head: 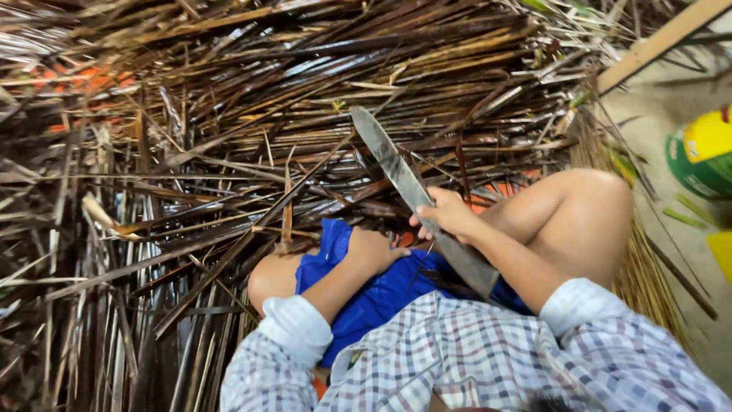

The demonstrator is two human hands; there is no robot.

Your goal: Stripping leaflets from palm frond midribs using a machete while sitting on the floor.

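- Sitting among a deep heap of dry brown strips (191,152), the person wears a checked shirt (457,351) with sleeves rolled up and blue shorts (374,297).
- Left hand (374,250): rests on the blue cloth over the left thigh, fingers curled downward and closed loosely; whether anything lies under them cannot be told.
- Just beyond the left fingertips, one brown strip (286,217) stands out from the heap, close to the hand but not seen touching it.
- Long knife (415,198): flat grey blade, tilted, tip pointing up and away from the right fingers into the heap, butt end running back past the wrist toward the shirt.
- Right hand (448,215): fingers wrapped closed around the middle of the knife, thumb across its upper face.
- Right of the gripping fingers: bent bare knee (587,221), then a wooden batten (659,42) and a green-and-yellow container (705,156), well apart on the floor.
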